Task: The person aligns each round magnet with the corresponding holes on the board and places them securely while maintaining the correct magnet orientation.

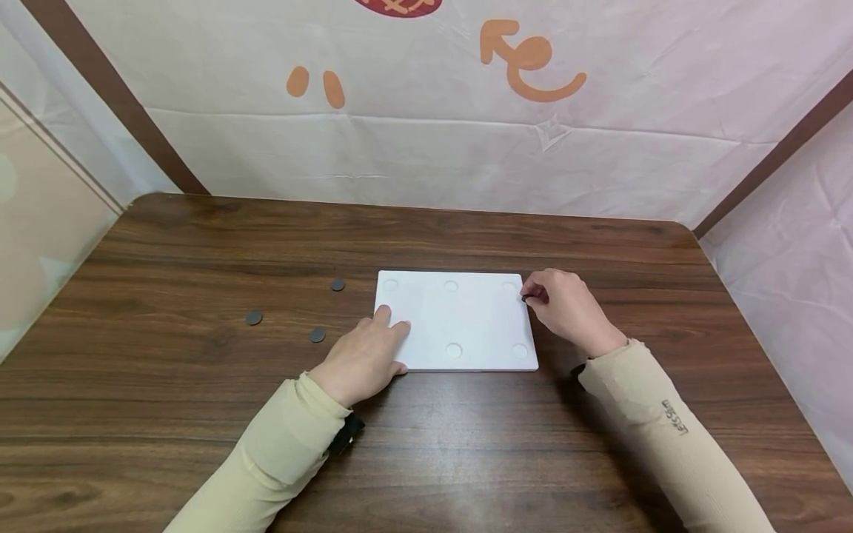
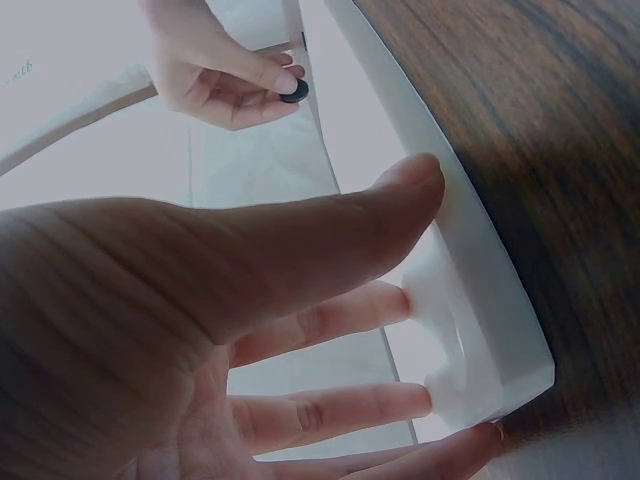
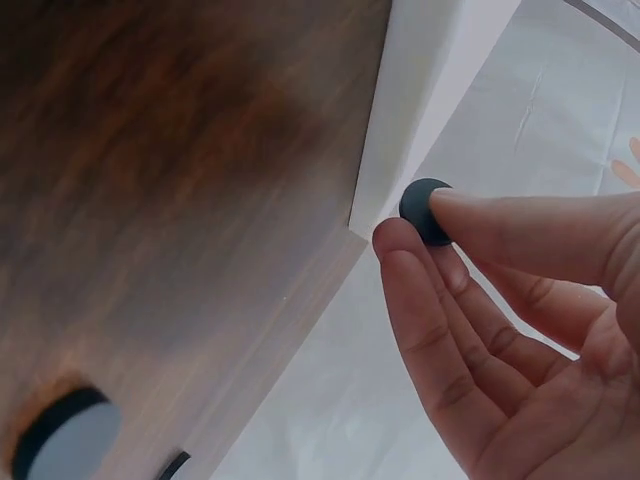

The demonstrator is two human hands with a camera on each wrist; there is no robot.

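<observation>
A white rectangular board (image 1: 466,318) with several shallow round recesses lies on the wooden table. My left hand (image 1: 365,355) rests at its near left corner, fingers stretched onto the top and thumb (image 2: 400,205) against the near edge. Between thumb and fingertips my right hand (image 1: 566,307) pinches a small dark disc (image 3: 425,211), close to the board's far right recess (image 1: 509,286). That disc is held tilted, its face partly hidden by the thumb.
Left of the board lie three grey discs, one farther back (image 1: 338,284), one nearer (image 1: 317,334) and one farther left (image 1: 254,317). Another disc (image 3: 70,435) shows on the wood in the right wrist view. A fabric backdrop (image 1: 426,163) hangs behind the table.
</observation>
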